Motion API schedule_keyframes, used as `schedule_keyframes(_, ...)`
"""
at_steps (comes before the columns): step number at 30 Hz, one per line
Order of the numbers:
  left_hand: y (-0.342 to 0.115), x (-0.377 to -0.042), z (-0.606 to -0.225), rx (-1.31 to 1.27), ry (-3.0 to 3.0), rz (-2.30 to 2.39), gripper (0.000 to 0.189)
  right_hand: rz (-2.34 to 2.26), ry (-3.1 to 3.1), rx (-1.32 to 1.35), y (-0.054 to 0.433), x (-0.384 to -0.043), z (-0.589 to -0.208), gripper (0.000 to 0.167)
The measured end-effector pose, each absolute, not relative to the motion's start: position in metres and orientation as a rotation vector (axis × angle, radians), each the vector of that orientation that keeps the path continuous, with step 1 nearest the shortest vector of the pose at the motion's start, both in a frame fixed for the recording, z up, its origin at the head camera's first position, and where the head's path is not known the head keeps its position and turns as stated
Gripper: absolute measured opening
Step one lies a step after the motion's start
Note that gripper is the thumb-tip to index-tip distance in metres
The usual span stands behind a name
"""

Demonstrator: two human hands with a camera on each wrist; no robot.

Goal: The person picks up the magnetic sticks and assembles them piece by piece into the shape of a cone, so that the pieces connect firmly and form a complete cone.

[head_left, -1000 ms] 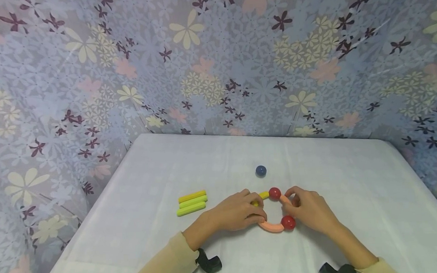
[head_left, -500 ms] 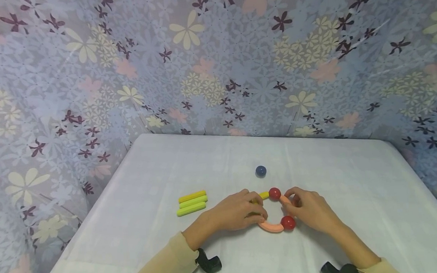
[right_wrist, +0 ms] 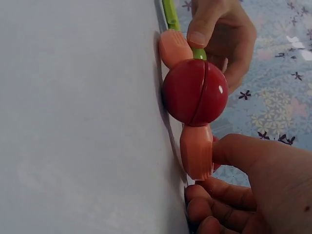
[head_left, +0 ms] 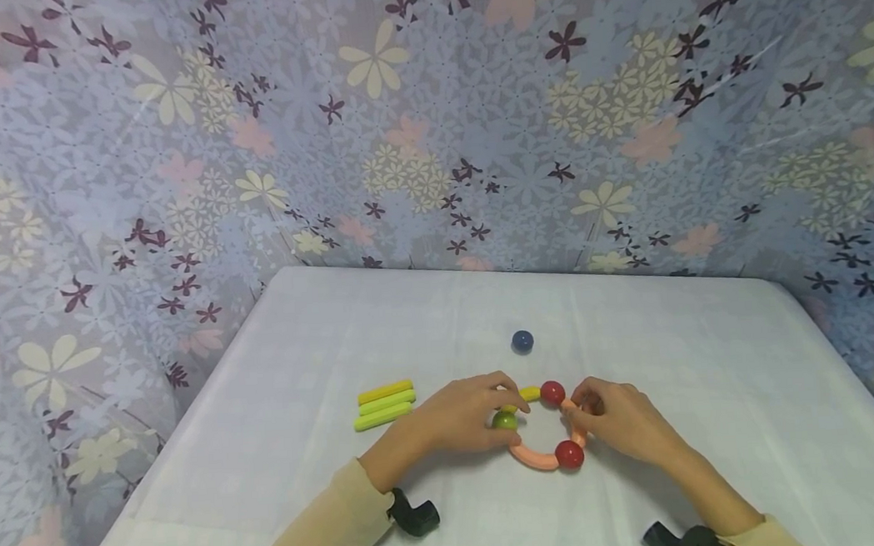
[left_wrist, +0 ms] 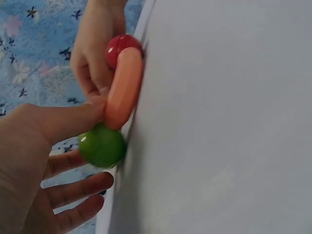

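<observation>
a flowered cloth point(head_left: 428, 123) hangs beyond both hands, and the white table point(head_left: 298, 332) spreads beneath them. the left forearm slants in, its beige sleeve point(head_left: 325, 526) ending short of the wrist.

the left hand point(head_left: 464, 413) lies palm inward, its thumb and fingers making a loose c; i cannot tell whether it truly grips. the right hand point(head_left: 626, 420) angles in from the opposite side, thumb and bent fingertips pinching the right peach piece point(right_wrist: 197, 151).

between the two hands sits a ring point(head_left: 534, 461) of curved pieces and balls. three yellow and lime sticks point(head_left: 385, 405) lie side by side, just beyond the left forearm.

two red balls point(head_left: 570, 455) belong to the ring, one at each end of the piece the right hand pinches. the green ball point(left_wrist: 101, 145) is inside the left hand's c. the blue ball point(head_left: 522, 341) lies apart, beyond both hands.
</observation>
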State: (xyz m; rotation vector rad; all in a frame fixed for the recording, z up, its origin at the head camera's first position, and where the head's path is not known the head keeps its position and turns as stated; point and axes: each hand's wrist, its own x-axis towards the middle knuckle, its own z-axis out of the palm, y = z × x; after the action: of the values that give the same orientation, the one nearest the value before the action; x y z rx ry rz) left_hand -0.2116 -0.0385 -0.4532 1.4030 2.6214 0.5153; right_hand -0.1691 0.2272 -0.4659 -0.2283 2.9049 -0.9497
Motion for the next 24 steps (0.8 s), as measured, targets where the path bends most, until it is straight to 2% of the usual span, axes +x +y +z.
schedule_keyframes(8,-0.071,-0.235,-0.429,1.208,2.635,0.659,0.037,-0.923,2.889,-0.220,0.226,-0.168,-0.465,0.026)
schedule_keyframes(14,-0.113,-0.256,-0.421,0.922,2.613,0.661,0.033,-0.905,2.845,-0.183,0.222,-0.167,-0.464,0.027)
schedule_keyframes(24,-0.147,-0.264,-0.414,0.639,2.566,0.483,0.036,-0.923,2.800,-0.198,0.220,-0.166,-0.465,0.027)
